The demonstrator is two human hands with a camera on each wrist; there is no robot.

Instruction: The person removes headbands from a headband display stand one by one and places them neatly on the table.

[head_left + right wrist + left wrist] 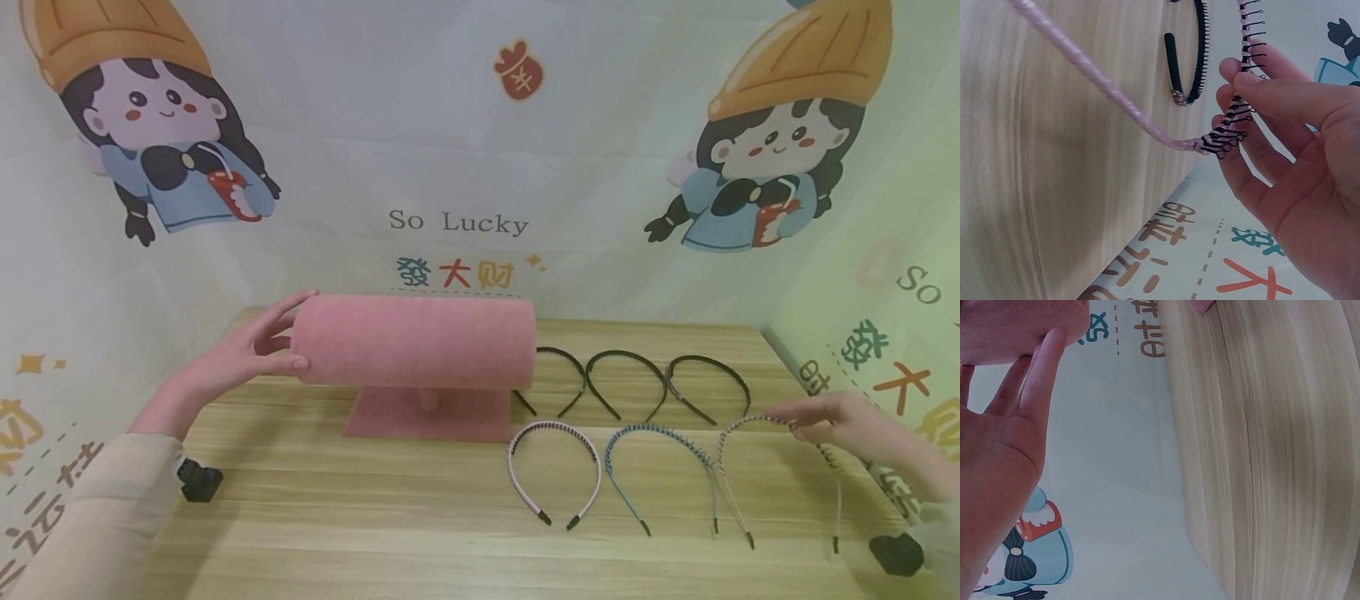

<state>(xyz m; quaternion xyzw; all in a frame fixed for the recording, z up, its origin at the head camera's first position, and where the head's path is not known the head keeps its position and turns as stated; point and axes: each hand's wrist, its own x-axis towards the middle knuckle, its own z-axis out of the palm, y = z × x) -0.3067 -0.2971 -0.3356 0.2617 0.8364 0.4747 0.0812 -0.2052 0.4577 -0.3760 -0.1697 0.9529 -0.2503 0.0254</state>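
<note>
My left hand [247, 346] holds the left end of a pink padded roll stand [416, 342], with the thumb on its front and the fingers spread over the top. In the left wrist view, straight fingertips meet the roll's end [1022, 331]. At the far right, my right hand [855, 425] pinches a pale pink headband [750, 421] by its curved top. The right wrist view shows the thumb and fingers [1322, 162] around its black-toothed arch, while one smooth pink leg [1110, 87] reaches away to the upper left.
A whitish-pink headband [597, 471] and a blue headband [660, 431] lie left of the held one. Behind them is a row of several dark headbands [626, 354], the leftmost partly hidden by the roll. Black blocks [199, 481] sit at both table sides. A printed cloth [465, 150] surrounds the wooden table [375, 517].
</note>
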